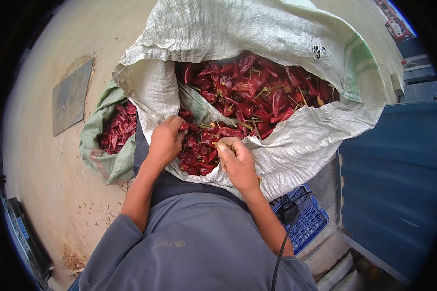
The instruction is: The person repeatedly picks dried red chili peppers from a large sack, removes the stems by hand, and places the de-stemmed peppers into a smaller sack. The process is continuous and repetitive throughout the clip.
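Observation:
A large white woven plastic sack (295, 145) lies open before me, filled with dried red chili peppers (255, 83), many with pale stems. My left hand (167, 140) is at the left of the sack's mouth, its fingers closed on a red chili pepper (184, 126) that shows only in part. To its right, over the chilies near the sack's lower edge, my right hand (236, 158) pinches a small stem (215, 143) between thumb and forefinger. A fold of the sack with a green stripe crosses the chilies above my hands.
A green woven sack (107, 172) of red chilies stands at left on the concrete ground, near a flat grey plate (74, 97). A blue plastic crate (309, 222) with a black device and cable is at lower right, beside a large blue metal container (391, 174). A vehicle (27, 240) shows at lower left.

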Demonstrator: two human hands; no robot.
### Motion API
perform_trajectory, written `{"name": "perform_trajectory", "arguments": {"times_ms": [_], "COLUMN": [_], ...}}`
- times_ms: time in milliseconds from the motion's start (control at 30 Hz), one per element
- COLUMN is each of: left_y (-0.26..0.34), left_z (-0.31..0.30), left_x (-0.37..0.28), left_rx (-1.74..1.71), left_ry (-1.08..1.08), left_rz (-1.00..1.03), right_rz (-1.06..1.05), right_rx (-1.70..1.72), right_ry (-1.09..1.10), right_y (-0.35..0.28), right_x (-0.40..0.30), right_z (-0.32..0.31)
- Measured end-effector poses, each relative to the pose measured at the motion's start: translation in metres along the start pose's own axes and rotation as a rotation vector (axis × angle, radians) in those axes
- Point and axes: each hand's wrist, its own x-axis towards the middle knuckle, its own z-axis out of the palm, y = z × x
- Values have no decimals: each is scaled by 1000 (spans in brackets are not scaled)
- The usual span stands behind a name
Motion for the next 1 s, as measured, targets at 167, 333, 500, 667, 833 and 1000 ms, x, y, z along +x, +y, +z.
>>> {"name": "perform_trajectory", "arguments": {"times_ms": [167, 333, 500, 667, 833, 1000], "left_y": [30, 47, 53, 52, 36, 26], "left_z": [-15, -30, -21, -19, -4, 23], "left_x": [-17, -20, -24, -37, -35, -3], "left_rx": [-268, -947, -1143, -1025, -781, -290], "left_ry": [40, 34, 114, -86, -215, -15], "left_rz": [-136, -316, -248, -253, -165, -101], "right_rz": [-126, -214, -71, -283, -451, -182], "right_rx": [-342, -507, -265, -610, -712, -789], "right_ry": [117, 73, 62, 40, -175, -192], "right_y": [-10, -19, -11, -10, -10, 7], "right_x": [2, 4, 1, -6, -8, -2], "right_z": [20, 17, 15, 18, 23, 15]}}
